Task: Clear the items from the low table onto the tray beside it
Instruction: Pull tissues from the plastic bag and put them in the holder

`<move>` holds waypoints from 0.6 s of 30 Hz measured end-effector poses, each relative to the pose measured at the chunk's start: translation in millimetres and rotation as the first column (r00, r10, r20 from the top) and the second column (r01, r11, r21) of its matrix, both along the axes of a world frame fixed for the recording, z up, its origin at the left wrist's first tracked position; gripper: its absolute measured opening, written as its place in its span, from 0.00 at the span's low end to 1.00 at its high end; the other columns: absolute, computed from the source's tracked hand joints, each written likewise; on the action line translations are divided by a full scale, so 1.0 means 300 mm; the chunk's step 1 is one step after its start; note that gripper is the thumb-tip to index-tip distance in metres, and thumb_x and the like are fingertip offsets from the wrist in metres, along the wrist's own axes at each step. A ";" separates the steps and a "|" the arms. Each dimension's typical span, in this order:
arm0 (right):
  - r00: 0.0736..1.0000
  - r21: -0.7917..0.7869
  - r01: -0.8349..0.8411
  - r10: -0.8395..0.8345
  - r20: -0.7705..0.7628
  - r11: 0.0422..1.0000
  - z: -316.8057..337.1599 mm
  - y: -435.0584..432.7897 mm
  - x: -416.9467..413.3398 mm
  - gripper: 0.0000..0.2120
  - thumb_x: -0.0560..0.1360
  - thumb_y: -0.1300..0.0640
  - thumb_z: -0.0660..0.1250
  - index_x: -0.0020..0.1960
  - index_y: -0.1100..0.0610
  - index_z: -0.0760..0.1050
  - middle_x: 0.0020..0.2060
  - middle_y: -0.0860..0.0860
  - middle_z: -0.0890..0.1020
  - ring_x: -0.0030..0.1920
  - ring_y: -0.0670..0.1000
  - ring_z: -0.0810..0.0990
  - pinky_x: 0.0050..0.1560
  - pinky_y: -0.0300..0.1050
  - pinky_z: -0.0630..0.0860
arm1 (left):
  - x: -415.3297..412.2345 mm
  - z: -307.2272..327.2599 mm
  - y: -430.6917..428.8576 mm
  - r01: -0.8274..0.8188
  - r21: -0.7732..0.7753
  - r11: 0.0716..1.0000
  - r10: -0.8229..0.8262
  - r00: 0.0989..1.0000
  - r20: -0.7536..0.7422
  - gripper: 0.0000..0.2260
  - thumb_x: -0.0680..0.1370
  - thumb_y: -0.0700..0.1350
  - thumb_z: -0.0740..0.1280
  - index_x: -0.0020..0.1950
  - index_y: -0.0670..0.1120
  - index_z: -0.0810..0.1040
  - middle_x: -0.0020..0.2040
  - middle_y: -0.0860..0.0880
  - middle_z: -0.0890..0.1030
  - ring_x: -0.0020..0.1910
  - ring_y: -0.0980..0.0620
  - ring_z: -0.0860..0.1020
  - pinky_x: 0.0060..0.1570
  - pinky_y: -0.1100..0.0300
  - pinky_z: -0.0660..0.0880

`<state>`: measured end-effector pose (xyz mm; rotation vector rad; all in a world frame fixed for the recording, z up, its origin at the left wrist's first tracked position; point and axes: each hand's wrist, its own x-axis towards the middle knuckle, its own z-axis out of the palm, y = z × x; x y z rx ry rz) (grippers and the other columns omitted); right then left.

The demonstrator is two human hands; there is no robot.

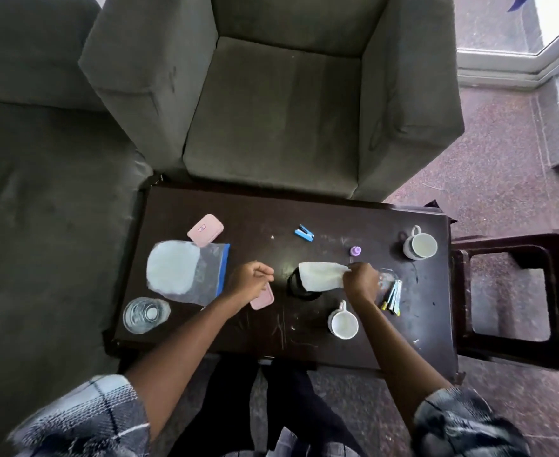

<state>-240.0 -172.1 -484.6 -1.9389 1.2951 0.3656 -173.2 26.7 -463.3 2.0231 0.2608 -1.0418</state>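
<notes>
On the dark low table [337,219], my right hand [360,280] pinches a white paper napkin [321,276] that hangs over a black round object [299,291]. My left hand [250,280] is closed just above a small pink case [263,300], and whether it grips anything is unclear. Also on the table are a larger pink case [205,229], a zip bag with a white round item [185,272], a clear glass [143,314], a blue stapler [304,232], a purple cap [355,251], two white mugs [420,247] [343,323] and a bunch of pens [393,296].
A grey armchair [271,110] stands right behind the table and a grey sofa [40,225] runs along its left side. A dark wooden stool frame [515,291] stands at the table's right end. No tray is in view.
</notes>
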 end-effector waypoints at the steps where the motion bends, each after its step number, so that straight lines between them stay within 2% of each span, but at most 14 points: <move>1: 0.999 -0.013 -0.040 0.040 -0.015 0.999 -0.015 0.008 0.014 0.14 0.69 0.70 0.58 0.48 0.65 0.80 0.48 0.65 0.82 0.52 0.63 0.79 0.47 0.47 0.73 | -0.004 -0.010 0.009 0.002 0.012 1.000 -0.002 1.000 -0.004 0.08 0.76 0.35 0.63 0.54 0.40 0.78 0.47 0.45 0.80 0.39 0.53 0.76 0.36 0.64 0.72; 4: 0.989 -0.059 -0.142 0.139 -0.056 0.988 -0.047 0.041 0.034 0.15 0.69 0.68 0.58 0.49 0.62 0.80 0.49 0.63 0.82 0.53 0.63 0.79 0.50 0.49 0.74 | -0.032 -0.038 0.040 0.013 0.053 0.998 -0.011 1.000 -0.025 0.08 0.77 0.35 0.63 0.54 0.38 0.78 0.48 0.44 0.79 0.36 0.56 0.75 0.32 0.67 0.72; 6: 0.982 -0.098 -0.174 0.166 -0.085 0.980 -0.048 0.063 0.023 0.15 0.69 0.67 0.59 0.49 0.60 0.80 0.49 0.61 0.82 0.52 0.62 0.79 0.50 0.48 0.74 | -0.052 -0.052 0.062 0.020 0.078 0.997 -0.017 0.999 -0.040 0.08 0.77 0.36 0.64 0.54 0.38 0.78 0.49 0.42 0.79 0.38 0.52 0.76 0.34 0.65 0.71; 9: 0.987 -0.135 -0.152 0.141 -0.082 0.979 -0.046 0.074 -0.013 0.15 0.68 0.68 0.59 0.48 0.60 0.81 0.48 0.60 0.82 0.50 0.62 0.79 0.47 0.48 0.74 | -0.067 -0.065 0.091 0.033 0.093 0.995 -0.027 0.998 -0.062 0.08 0.76 0.38 0.65 0.54 0.40 0.78 0.49 0.42 0.80 0.44 0.49 0.78 0.37 0.64 0.72; 15: 0.996 -0.166 -0.075 0.068 -0.049 0.983 -0.074 0.056 -0.076 0.14 0.67 0.69 0.60 0.46 0.64 0.81 0.46 0.64 0.82 0.48 0.64 0.80 0.43 0.47 0.74 | -0.065 -0.053 0.099 0.073 0.084 0.994 -0.065 0.993 -0.094 0.08 0.77 0.39 0.65 0.54 0.41 0.78 0.49 0.43 0.81 0.45 0.49 0.79 0.43 0.59 0.74; 18: 0.991 -0.131 -0.128 0.122 -0.051 0.983 -0.086 0.050 -0.063 0.12 0.68 0.68 0.59 0.45 0.66 0.80 0.46 0.66 0.81 0.47 0.64 0.79 0.40 0.44 0.69 | -0.066 -0.051 0.096 0.086 0.073 0.994 -0.078 0.992 -0.101 0.07 0.77 0.40 0.64 0.53 0.43 0.78 0.51 0.43 0.81 0.44 0.49 0.79 0.45 0.57 0.75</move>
